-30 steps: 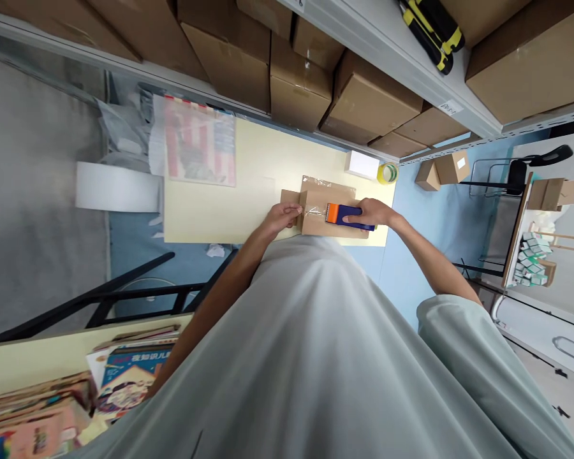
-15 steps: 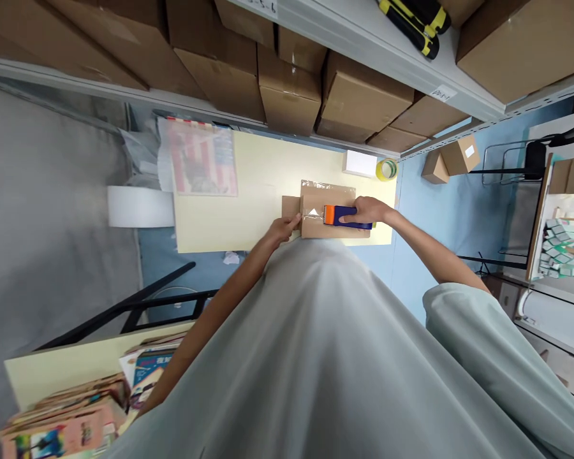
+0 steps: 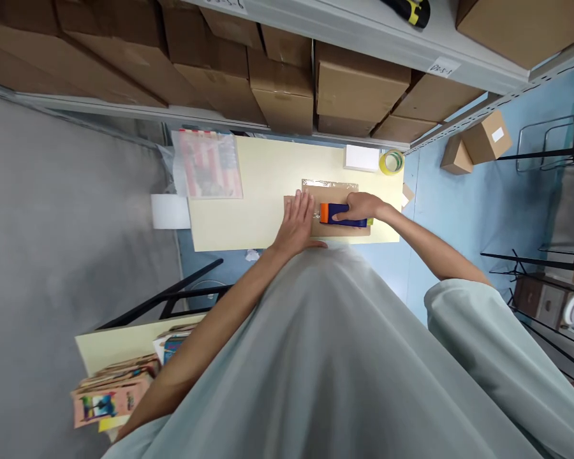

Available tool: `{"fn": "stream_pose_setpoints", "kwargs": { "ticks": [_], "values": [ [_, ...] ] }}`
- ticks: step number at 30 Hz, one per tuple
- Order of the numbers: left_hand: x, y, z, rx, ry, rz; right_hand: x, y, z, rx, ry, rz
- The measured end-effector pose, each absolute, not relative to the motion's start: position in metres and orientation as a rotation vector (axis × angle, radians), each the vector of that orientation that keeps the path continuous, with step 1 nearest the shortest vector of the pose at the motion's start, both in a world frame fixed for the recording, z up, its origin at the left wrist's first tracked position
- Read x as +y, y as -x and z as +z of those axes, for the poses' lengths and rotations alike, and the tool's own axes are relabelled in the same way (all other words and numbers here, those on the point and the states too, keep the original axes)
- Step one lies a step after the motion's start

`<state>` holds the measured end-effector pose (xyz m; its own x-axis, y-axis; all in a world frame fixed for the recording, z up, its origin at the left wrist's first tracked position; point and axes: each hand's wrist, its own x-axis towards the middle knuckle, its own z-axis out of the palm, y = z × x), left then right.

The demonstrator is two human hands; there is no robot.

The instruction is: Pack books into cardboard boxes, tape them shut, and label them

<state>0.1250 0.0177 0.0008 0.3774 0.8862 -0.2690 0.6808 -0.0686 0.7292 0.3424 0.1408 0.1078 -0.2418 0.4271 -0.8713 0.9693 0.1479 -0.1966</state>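
Observation:
A brown cardboard box (image 3: 342, 229) with clear tape along its far edge lies on the pale yellow table (image 3: 263, 223). My left hand (image 3: 296, 223) rests flat across the box's left end, fingers stretched out and thumb pointing right. My right hand (image 3: 363, 207) is closed around a blue and orange packing tape dispenser (image 3: 337, 214), held over the middle of the box. The dispenser's orange end points left, close to my left fingers. A short stretch of shiny tape shows between that end and my left hand.
At the table's far right are a white box (image 3: 361, 157) and a roll of yellow tape (image 3: 391, 162). A plastic-wrapped striped packet (image 3: 213, 164) lies far left, above a white roll (image 3: 171, 211). A metal shelf (image 3: 363, 48) holding cartons hangs over the far edge.
My left hand has gone from gripping the box's left edge to lying flat on its left end. The dispenser has shifted slightly left. The camera view has turned a little.

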Motion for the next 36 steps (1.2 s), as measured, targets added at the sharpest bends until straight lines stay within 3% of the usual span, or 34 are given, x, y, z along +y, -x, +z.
{"fn": "stream_pose_setpoints", "kwargs": {
  "ticks": [11, 26, 36],
  "values": [
    [0.017, -0.147, -0.006, 1.511, -2.002, 0.069, 0.143, -0.347, 0.115, 1.8, -1.245, -1.016],
    [0.022, -0.169, 0.003, 1.497, -1.965, -0.031, 0.141, -0.453, 0.131, 1.607, -1.278, -1.285],
    [0.025, -0.174, 0.004, 1.524, -1.974, -0.071, 0.148, -0.511, 0.136, 1.549, -1.324, -1.218]
  ]
}}
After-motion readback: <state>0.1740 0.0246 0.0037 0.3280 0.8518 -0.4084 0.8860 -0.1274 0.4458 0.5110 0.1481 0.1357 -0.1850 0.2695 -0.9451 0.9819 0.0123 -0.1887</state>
